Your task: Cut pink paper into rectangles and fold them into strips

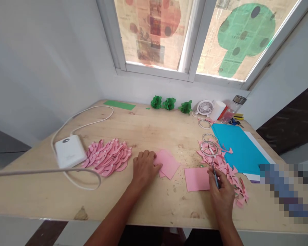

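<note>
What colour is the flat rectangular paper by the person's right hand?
The flat rectangular paper is plain pink, best seen in the head view.

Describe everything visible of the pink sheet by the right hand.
The pink sheet looks like plain paper, with straight edges and two squared corners at its left end. It lies flat on the wooden tabletop, right of the overlapping pink pieces. The right hand covers its right end, so that part is hidden and whether they touch is unclear.

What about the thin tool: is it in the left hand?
No, the right hand holds the thin tool; the left hand is at the pink squares.
</note>
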A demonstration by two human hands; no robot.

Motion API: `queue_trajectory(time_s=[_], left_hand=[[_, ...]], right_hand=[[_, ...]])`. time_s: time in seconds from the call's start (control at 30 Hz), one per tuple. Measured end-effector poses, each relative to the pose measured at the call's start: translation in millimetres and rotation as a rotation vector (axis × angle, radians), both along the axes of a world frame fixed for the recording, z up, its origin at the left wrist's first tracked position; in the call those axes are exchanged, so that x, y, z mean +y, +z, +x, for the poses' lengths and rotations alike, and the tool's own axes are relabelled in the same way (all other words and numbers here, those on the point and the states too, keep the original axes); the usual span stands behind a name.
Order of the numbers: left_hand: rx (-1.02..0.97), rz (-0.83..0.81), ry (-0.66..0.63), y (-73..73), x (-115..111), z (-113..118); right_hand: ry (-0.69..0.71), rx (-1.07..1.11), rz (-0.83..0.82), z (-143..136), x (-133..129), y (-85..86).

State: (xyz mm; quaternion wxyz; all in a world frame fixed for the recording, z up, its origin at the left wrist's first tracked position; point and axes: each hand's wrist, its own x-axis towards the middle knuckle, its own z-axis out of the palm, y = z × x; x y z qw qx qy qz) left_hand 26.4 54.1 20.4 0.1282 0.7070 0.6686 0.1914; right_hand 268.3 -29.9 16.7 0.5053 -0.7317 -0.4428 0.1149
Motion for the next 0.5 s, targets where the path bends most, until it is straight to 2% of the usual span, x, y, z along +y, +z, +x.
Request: queue_trajectory(time_s=[0.17,0.33,0.5], left_hand=[[-0.122,0.008,0.048,1.3,-4,3],[-0.284,0.04,0.034,7.2,-13,-1],[-0.588,0.055,-0.018,15.5,-21,-10]], right_hand=[[0.064,0.222,0.007,-21,6,2.3],[0.126,0.382,0.018,-38,12,10.9],[0.209,0.49,0.033,-55,16,14.1]])
